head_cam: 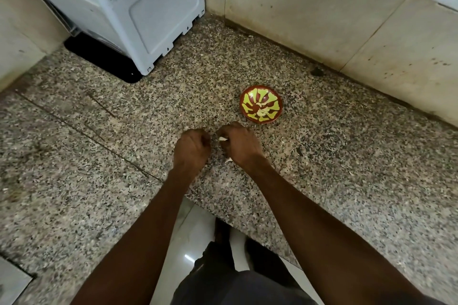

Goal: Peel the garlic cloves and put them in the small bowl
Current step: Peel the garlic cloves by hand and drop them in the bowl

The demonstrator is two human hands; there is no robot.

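A small red bowl (260,103) with a yellow pattern stands on the speckled granite counter (347,156), with a few pale peeled garlic cloves (262,112) inside. Just in front of it my two hands work close together. My right hand (239,145) has its fingers curled round a white garlic clove (223,138) that peeks out at its fingertips. My left hand (192,147) is curled beside it, fingertips near the clove; whether it touches the clove is hidden. A scrap of white garlic skin (228,160) lies under my right wrist.
A white appliance (128,7) on a black mat (104,62) fills the back left corner. Tiled walls (322,7) close the counter at the back and right. Bits of garlic skin (351,173) dot the counter. The counter's front edge (223,215) drops to a glossy floor.
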